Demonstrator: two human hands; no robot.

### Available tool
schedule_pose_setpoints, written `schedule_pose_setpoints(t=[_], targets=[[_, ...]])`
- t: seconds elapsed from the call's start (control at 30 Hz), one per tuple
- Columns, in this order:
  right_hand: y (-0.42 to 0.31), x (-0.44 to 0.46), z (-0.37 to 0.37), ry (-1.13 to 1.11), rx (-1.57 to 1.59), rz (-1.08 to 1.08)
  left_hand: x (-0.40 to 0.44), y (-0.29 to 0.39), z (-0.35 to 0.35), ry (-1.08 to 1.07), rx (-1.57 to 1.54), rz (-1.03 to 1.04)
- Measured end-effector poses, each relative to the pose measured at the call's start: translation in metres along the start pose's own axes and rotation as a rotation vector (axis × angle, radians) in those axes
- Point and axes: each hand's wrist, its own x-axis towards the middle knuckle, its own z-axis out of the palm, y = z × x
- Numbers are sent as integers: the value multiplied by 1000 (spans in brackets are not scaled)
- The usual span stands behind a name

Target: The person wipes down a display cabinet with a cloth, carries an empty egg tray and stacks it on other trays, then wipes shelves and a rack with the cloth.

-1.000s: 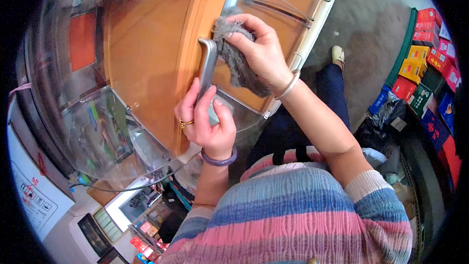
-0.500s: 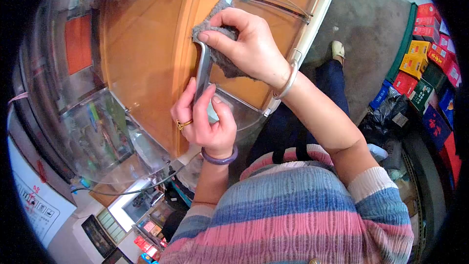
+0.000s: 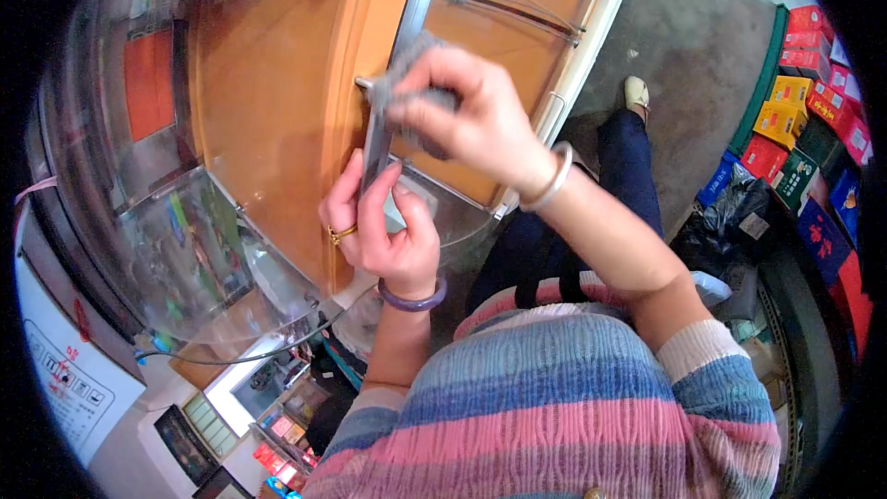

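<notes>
The orange wooden panel (image 3: 263, 102) stands before me, with colored boxes (image 3: 804, 134) stacked well apart at my right. My right hand (image 3: 485, 125), blurred, pinches a gray cloth (image 3: 431, 141) between thumb and fingers, against the upper part of a metal handle (image 3: 373, 139) beside the panel's edge. My left hand (image 3: 395, 245) curls its fingers around the handle's lower end. I wear 2 bangles, 1 silver (image 3: 557, 183) and 1 purple (image 3: 411, 299), and 1 gold ring (image 3: 342, 235).
</notes>
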Motion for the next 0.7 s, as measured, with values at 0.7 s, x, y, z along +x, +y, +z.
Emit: schedule_pose_setpoints(t=[0.7], targets=[[12, 10, 10, 136, -104, -110, -1, 0, 0, 11, -30, -30]])
